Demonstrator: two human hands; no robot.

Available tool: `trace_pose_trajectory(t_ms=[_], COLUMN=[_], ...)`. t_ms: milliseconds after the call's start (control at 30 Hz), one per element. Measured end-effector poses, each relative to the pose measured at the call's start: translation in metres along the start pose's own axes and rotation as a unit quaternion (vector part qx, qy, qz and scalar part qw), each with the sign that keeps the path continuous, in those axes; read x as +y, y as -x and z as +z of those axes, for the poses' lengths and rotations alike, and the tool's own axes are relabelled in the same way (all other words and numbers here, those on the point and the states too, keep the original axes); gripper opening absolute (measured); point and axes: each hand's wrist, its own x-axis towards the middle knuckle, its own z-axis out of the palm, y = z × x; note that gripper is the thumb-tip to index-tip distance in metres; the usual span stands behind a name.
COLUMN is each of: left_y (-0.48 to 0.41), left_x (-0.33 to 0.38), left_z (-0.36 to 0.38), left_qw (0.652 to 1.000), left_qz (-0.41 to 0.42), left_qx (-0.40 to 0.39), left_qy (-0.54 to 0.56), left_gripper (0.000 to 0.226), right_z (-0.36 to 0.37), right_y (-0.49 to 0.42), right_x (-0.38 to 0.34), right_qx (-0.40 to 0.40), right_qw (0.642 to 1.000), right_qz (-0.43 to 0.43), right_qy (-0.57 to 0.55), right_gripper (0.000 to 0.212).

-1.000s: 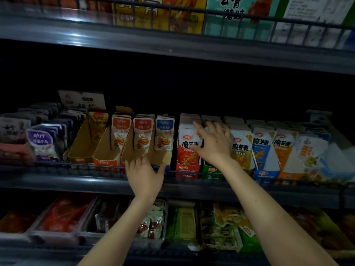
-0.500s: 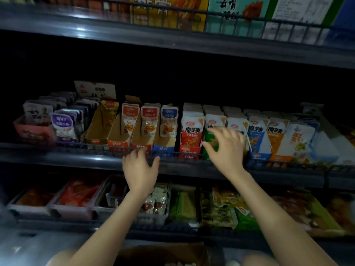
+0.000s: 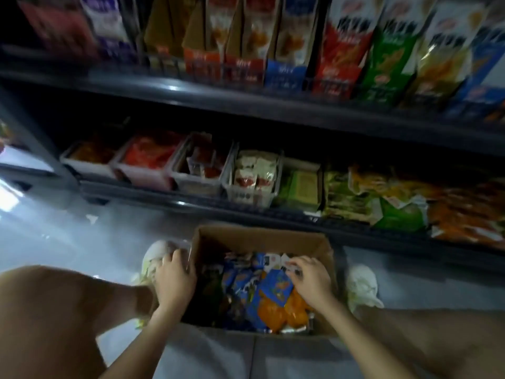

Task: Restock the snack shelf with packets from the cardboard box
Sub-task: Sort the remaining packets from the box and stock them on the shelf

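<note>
Head camera is looking down at the floor (image 3: 68,242). Where is the cardboard box (image 3: 262,236) sitting?
— It is sitting open on the floor, right in front of the bottom shelf (image 3: 191,205), between the person's two knees (image 3: 54,310).
— What is lying inside it?
— Lots of packets are lying in a pile. Blue packets (image 3: 276,288) are filling the middle. Orange packets (image 3: 273,314) are lying by the near edge of the box.
— What is the left hand (image 3: 175,280) doing?
— It is holding the left wall of the box. Its fingers are curling over the top edge there.
— And the right hand (image 3: 311,277)?
— It is reaching into the box near the far right corner. Its fingers (image 3: 299,265) are bending down onto a white-topped packet (image 3: 274,260). Everything is looking too blurry there, so I cannot tell if it is gripping the packet or only touching it.
— What is sitting on the bottom shelf?
— Clear tubs (image 3: 246,195) of small packets are standing in a row along its left part. Green and orange bags (image 3: 396,214) are leaning along its right part.
— And higher up?
— The snack shelf (image 3: 246,103) is showing along the top. Tall packets (image 3: 338,50) are standing in card trays (image 3: 202,61) along its front edge, and they are looking blurry too.
</note>
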Motion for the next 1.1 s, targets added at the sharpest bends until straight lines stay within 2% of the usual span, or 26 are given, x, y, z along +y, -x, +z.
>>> trace_pose_trajectory(t_ms=[67, 200, 367, 467, 567, 633, 700, 800, 833, 867, 967, 1033, 1100], left_y=[0.002, 0.009, 0.015, 0.013, 0.013, 0.014, 0.015, 0.016, 0.016, 0.016, 0.014, 0.011, 0.009], left_x=[-0.017, -0.039, -0.052, -0.057, -0.053, -0.051, -0.049, -0.047, -0.047, -0.048, -0.05, -0.048, -0.045], left_z=[0.011, 0.031, 0.048, 0.05, 0.05, 0.051, 0.052, 0.05, 0.049, 0.048, 0.044, 0.04, 0.036], left_qw=[0.999, 0.996, 0.979, 0.969, 0.966, 0.965, 0.966, 0.968, 0.973, 0.977, 0.987, 0.989, 0.989], left_qz=[-0.032, -0.035, -0.07, -0.086, -0.102, -0.105, -0.102, -0.101, -0.095, -0.081, -0.038, -0.025, -0.022], left_qx=[-0.022, -0.051, -0.069, -0.067, -0.06, -0.049, -0.04, -0.037, -0.033, -0.024, 0.021, 0.047, 0.052], left_qy=[0.004, 0.061, 0.178, 0.22, 0.23, 0.234, 0.234, 0.225, 0.21, 0.194, 0.153, 0.139, 0.133], left_gripper=[0.03, 0.041, 0.045, 0.055, 0.054, 0.053, 0.05, 0.047, 0.045, 0.043, 0.034, 0.03, 0.029], right_z=[0.034, 0.078, 0.117, 0.136, 0.148, 0.15, 0.149, 0.149, 0.153, 0.154, 0.165, 0.171, 0.172], right_y=[0.003, 0.001, -0.018, -0.03, -0.022, -0.012, -0.01, -0.025, -0.032, -0.038, -0.046, -0.041, -0.031], right_x=[0.005, 0.017, 0.033, 0.037, 0.026, 0.016, 0.014, 0.026, 0.032, 0.035, 0.041, 0.037, 0.031], right_qx=[-0.039, -0.094, -0.198, -0.244, -0.272, -0.264, -0.207, -0.09, -0.077, -0.078, -0.151, -0.168, -0.144], right_qw=[0.997, 0.986, 0.965, 0.958, 0.956, 0.96, 0.974, 0.985, 0.981, 0.974, 0.952, 0.958, 0.976], right_qz=[0.049, 0.117, 0.144, 0.142, 0.113, 0.076, 0.056, 0.127, 0.163, 0.195, 0.249, 0.226, 0.159], right_qy=[-0.037, -0.077, -0.093, -0.045, -0.009, -0.044, -0.069, -0.07, -0.077, -0.082, -0.09, -0.052, -0.027], right_gripper=[0.034, 0.041, 0.05, 0.055, 0.055, 0.048, 0.044, 0.044, 0.049, 0.058, 0.087, 0.089, 0.083])
